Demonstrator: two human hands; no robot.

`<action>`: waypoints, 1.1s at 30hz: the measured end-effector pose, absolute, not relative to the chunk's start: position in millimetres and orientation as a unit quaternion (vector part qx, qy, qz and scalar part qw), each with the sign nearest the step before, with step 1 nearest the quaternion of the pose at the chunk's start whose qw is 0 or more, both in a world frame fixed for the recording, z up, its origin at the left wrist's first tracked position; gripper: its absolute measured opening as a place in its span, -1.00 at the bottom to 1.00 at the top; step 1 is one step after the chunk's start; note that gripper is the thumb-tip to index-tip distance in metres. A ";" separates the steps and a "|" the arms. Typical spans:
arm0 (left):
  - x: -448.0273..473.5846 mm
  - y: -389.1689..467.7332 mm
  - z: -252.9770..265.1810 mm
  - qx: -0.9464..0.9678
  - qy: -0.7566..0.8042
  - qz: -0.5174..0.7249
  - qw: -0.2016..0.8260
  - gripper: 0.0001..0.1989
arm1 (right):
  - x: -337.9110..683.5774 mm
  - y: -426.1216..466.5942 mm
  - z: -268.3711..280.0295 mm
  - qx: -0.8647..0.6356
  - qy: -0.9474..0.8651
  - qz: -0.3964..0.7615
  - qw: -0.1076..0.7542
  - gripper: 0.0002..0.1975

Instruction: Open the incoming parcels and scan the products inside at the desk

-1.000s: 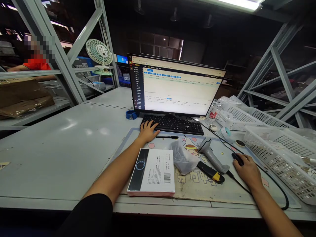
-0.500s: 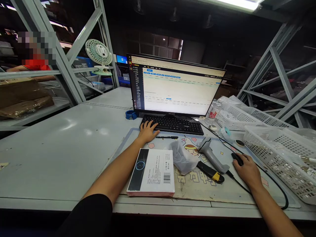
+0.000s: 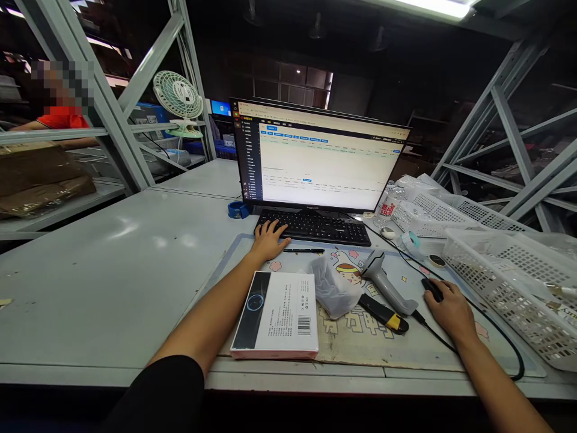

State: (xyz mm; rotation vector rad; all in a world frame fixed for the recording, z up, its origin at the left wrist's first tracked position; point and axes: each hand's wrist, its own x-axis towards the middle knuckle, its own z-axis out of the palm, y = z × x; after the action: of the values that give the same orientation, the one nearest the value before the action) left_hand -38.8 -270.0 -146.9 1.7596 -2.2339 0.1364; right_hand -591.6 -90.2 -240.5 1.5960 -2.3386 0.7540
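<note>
My left hand [image 3: 268, 242] rests with its fingers spread on the left end of a black keyboard [image 3: 320, 228]. On the right, my right hand [image 3: 449, 307] is wrapped over a black computer mouse [image 3: 433, 290]. A monitor [image 3: 320, 162] behind the keyboard displays a page with tables. In front of me a white box [image 3: 288, 313] with a dark strip and a barcode lies flat. Beside it are a translucent plastic bag [image 3: 336, 285], a grey barcode scanner [image 3: 388, 285] and a black-and-yellow utility knife [image 3: 383, 314]. A black pen [image 3: 304, 250] lies below the keyboard.
White plastic baskets [image 3: 509, 288] line the right side, near a plastic bottle [image 3: 388, 204] and tape rolls [image 3: 410, 242]. A blue tape roll [image 3: 238, 209] sits left of the keyboard. Beyond the metal frame, a fan [image 3: 178, 95] and a person in red [image 3: 63, 117] are visible.
The camera view has shifted very slightly. Both hands stay where they were, on the keyboard and the mouse.
</note>
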 end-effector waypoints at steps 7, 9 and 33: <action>-39.3 -268.1 -144.9 0.610 -0.778 0.041 0.144 -0.33 | -592.5 -90.5 -240.3 0.539 -0.796 0.253 0.103 -0.42; -39.6 -267.4 -144.3 0.612 -0.777 0.042 0.144 -0.33 | -592.1 -90.7 -240.0 0.537 -0.799 0.249 0.104 -0.42; -39.1 -270.2 -147.0 0.612 -0.776 0.045 0.147 -0.32 | -588.5 -88.0 -235.7 0.531 -0.806 0.242 0.101 -0.42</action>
State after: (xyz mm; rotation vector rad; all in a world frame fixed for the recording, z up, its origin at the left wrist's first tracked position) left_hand -39.1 -270.2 -147.0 1.7597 -2.2334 0.1291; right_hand -588.5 -88.0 -235.7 1.5701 -2.3806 0.7145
